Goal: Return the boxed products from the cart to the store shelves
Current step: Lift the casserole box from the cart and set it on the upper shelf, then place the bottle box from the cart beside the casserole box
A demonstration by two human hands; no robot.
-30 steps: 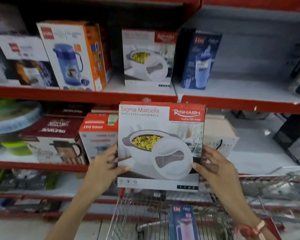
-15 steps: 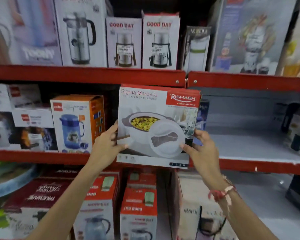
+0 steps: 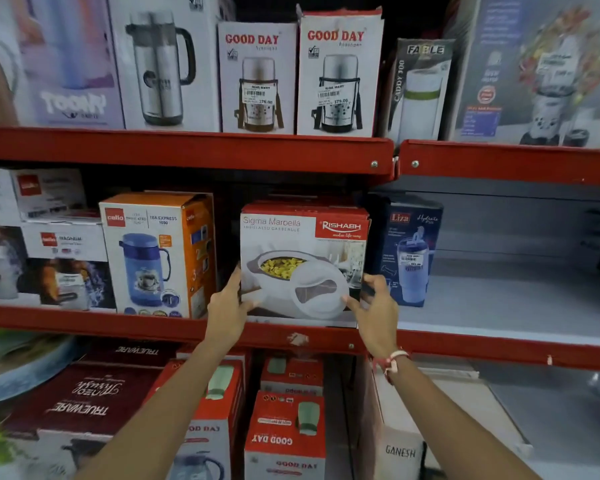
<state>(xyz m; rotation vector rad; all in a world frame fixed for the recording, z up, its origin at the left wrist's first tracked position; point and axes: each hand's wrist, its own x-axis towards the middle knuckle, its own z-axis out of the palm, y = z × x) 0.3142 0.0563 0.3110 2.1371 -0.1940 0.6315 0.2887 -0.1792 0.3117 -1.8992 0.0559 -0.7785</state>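
Note:
A white and red casserole box marked Sigma Marbella stands upright on the middle red shelf, between an orange Cello flask box and a dark blue Liza bottle box. My left hand grips its lower left edge. My right hand holds its lower right corner, fingers curled around the side. The cart is out of view.
The middle shelf is bare grey to the right of the blue box. Flask boxes marked Good Day line the top shelf. Red Good Day boxes and a Ganesh box fill the shelf below.
The box has gone from in front of the shelves, held in the air, back onto the middle shelf between the orange and blue boxes. Both hands went forward with it.

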